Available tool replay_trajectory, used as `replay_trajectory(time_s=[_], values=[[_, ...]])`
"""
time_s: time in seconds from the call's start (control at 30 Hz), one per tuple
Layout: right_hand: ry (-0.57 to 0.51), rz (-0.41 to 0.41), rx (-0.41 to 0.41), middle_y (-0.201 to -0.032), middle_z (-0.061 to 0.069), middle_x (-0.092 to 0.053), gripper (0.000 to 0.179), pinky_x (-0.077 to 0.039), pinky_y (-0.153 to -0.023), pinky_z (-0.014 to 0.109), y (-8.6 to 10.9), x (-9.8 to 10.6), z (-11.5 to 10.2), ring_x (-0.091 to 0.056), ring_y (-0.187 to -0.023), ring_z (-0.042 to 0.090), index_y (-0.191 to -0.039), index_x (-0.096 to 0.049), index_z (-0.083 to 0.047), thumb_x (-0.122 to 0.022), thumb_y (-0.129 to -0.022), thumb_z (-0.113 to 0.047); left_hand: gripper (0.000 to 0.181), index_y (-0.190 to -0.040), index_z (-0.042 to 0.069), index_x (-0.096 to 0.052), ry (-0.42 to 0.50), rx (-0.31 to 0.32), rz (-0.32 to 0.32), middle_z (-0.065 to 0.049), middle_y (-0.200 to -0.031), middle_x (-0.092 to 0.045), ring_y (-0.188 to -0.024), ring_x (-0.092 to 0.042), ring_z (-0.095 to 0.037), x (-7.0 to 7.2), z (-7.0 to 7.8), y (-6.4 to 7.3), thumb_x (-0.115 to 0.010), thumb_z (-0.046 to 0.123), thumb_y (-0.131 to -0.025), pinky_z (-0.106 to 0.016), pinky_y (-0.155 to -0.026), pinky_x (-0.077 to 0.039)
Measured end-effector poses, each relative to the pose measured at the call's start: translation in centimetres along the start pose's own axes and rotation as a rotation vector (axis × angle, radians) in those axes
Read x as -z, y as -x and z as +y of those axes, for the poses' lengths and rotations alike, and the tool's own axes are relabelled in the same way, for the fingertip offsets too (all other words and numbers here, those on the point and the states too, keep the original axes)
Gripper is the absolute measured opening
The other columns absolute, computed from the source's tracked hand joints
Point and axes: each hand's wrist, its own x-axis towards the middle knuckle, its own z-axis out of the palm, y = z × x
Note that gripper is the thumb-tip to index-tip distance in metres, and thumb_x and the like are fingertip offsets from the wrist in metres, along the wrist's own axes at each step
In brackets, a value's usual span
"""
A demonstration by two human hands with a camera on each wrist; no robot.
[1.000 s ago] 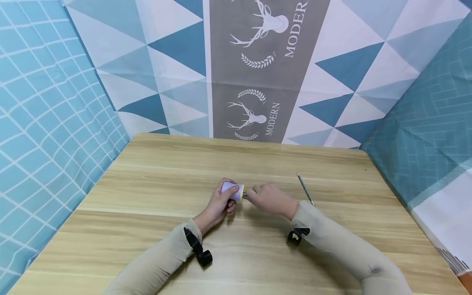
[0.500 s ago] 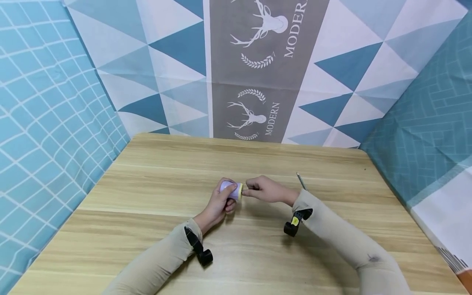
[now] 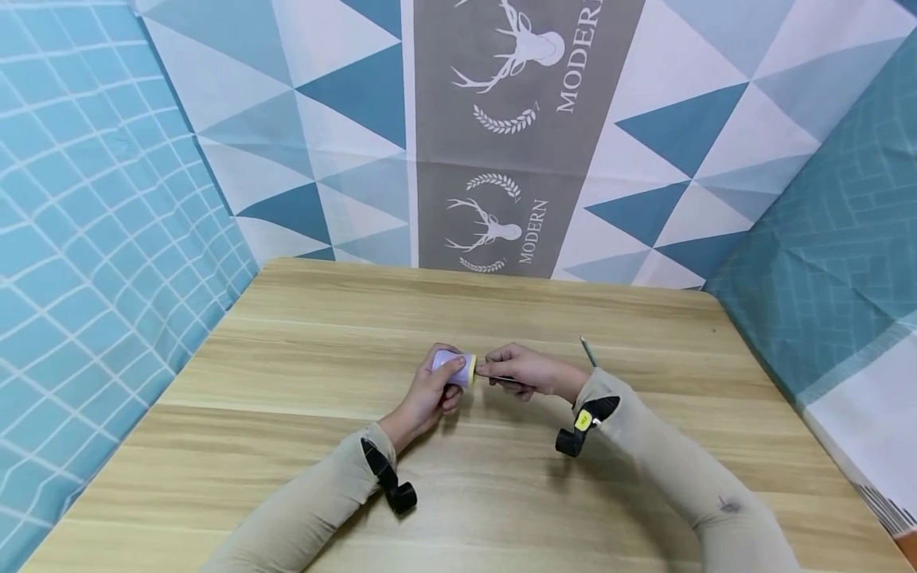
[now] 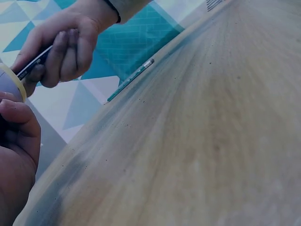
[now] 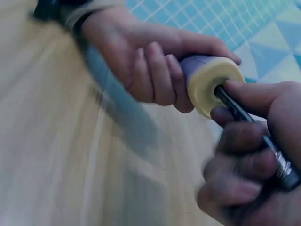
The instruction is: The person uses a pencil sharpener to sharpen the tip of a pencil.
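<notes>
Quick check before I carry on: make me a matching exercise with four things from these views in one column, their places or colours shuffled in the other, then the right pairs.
Things:
1. pencil sharpener
2. dark pencil
3. green pencil
4. deer-print panel

Places and colours:
A. on the wooden tabletop
B. grey with white lettering
C. gripped in the left hand
D. held in the right hand, one end in an opening

Pairs: 1-C, 2-D, 3-A, 4-B

pencil (image 5: pixel 236 107): in sharpener (image 5: pixel 203 77) | second pencil (image 4: pixel 131 79): on table (image 3: pixel 501 509), right of both
</notes>
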Motion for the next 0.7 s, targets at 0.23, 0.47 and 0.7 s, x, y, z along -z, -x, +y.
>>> replay_trajectory(time_s=[0.23,0.47,0.7], values=[[0.896,0.372,0.447,-0.066,-0.009,-0.053,0.019,-0.040,-0.049,0.022,1.5,-1.1,0.0,-0.044,-0.054,0.003,-0.082,-0.058,-0.012,-0.071,-0.093,-0.022,0.011,-0.106,0.018,-0.047,-0.002,0.006,0.004,0.002,-0.055,-0.039,-0.039,-0.036,-0.005,-0.1,0.0,0.0,-0.055,0.014,-0.099,-0.020,-0.037,-0.030],[1.443,0.527,0.931,-0.068,-0.002,-0.056,0.016,-0.042,-0.046,0.021,1.0,-1.3,1.3,-0.048,-0.054,0.009,-0.085,-0.057,-0.008,-0.064,-0.097,-0.017,0.010,-0.106,0.019,-0.048,-0.009,-0.008,0.008,0.002,-0.053,-0.037,-0.039,-0.035,-0.005,-0.2,0.3,-0.2,-0.054,0.014,-0.099,-0.019,-0.037,-0.029],[1.712,0.511,1.089,-0.054,-0.006,-0.044,0.036,-0.027,-0.039,0.018,0.4,-1.0,1.7,-0.028,-0.045,0.005,-0.085,-0.053,-0.010,-0.026,-0.110,-0.014,0.008,-0.105,0.017,-0.048,0.001,0.016,0.016,0.002,-0.053,-0.037,-0.038,-0.036,-0.005,-0.3,0.1,0.0,-0.054,0.015,-0.099,-0.020,-0.037,-0.029]])
